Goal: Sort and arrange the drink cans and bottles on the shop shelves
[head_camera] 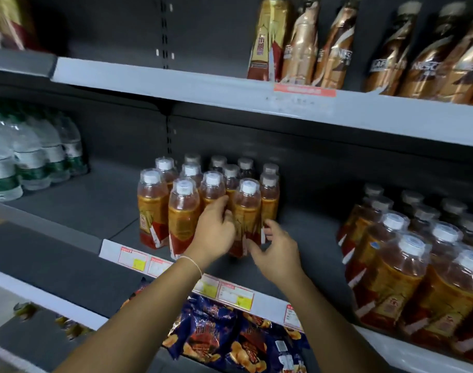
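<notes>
While glossy and round-shouldered, clear plastic bottle (246, 208) in left hand (216, 234).

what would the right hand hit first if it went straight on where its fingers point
Probably the lower label of the front-right tea bottle, just ahead of the right hand; the left hand grips its other side. Depth is unclear.
</notes>
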Demonstrator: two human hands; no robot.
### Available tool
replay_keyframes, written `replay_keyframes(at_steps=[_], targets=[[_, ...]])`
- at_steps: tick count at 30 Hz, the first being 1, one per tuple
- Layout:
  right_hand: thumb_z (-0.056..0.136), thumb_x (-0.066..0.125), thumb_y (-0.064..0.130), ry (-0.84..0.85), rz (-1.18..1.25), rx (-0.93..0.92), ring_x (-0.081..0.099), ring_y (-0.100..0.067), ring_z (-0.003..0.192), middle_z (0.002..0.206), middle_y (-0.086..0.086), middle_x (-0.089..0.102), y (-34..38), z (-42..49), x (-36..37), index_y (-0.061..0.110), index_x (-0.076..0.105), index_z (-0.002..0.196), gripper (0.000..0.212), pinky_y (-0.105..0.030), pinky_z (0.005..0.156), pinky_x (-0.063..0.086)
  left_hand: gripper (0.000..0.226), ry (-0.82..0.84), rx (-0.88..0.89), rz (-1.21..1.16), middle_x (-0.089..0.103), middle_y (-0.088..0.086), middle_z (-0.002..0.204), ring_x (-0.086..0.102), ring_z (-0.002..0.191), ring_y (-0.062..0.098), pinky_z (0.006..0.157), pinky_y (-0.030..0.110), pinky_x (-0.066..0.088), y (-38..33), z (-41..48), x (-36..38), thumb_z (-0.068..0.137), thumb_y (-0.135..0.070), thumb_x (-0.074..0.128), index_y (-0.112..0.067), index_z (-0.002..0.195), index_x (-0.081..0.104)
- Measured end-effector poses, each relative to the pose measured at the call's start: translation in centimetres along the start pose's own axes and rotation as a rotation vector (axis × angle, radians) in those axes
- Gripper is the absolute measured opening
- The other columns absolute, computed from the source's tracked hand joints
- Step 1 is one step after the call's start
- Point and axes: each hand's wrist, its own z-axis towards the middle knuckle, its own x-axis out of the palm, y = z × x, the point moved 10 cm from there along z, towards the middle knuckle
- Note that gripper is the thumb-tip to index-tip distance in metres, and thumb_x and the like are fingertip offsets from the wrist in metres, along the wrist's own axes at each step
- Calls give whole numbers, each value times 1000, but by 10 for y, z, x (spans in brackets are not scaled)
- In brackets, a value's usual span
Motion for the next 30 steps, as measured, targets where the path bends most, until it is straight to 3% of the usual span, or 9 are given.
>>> replay_keyframes(at_steps=[3,6,10,13,18,22,25,27,30], targets=[[77,78,47,36,5,73,64,-25,107,117,-5,68,-2,14,21,17,59,126,61,-37,88,54,43,95,-84,-110,46,6,149,39,140,20,119,37,27,17,6,7,104,-16,39,-8,145,44],[76,79,42,15,-18,139,64,-26,106,117,-8,66,-6,20,36,14,58,128,62,-40,88,54,42,197,-106,-152,48,4,147,41,138,19,118,36,28,29,8,17,105,-23,39,-11,145,45],[77,80,33,-16,70,181,65,-22,100,110,-4,66,-13,18,42,20,60,119,48,-41,89,55,42,251,-20,-86,50,2,143,43,134,17,112,27,30,33,10,21,104,-23,43,-13,145,45],[77,80,31,13,149,199,67,-15,95,103,2,69,-22,11,36,29,61,107,36,-43,86,57,39,329,37,-63,55,3,139,49,129,16,111,31,36,33,7,31,103,-24,44,-13,141,49],[73,84,31,30,104,194,63,0,93,102,14,67,-44,-7,3,42,57,98,38,-32,85,56,32,412,-37,-50,68,-3,114,60,107,11,88,20,41,32,2,60,104,-36,42,-19,117,66],[80,81,25,14,121,215,61,4,98,105,21,65,-69,-18,-24,45,54,104,41,-26,89,52,42,395,-117,-155,70,5,109,63,105,18,98,34,47,15,2,92,103,-41,43,-9,104,71],[82,80,24,-58,177,261,59,18,96,99,34,65,-87,-25,-39,51,53,107,45,-15,87,49,49,326,-130,-169,66,7,77,62,79,21,79,37,50,1,-1,114,102,-38,46,-4,70,60],[81,81,26,-90,189,284,63,9,99,105,25,68,-95,-25,-44,40,56,120,48,-21,90,52,52,288,-153,-182,54,-2,56,55,63,17,64,33,43,-3,1,128,101,-39,47,-15,55,48],[83,78,27,-128,136,299,67,-6,102,112,8,70,-100,-14,-50,22,52,132,56,-28,89,55,56,250,-184,-228,45,-11,42,46,48,6,57,28,36,-1,9,143,100,-46,45,-20,51,42]])
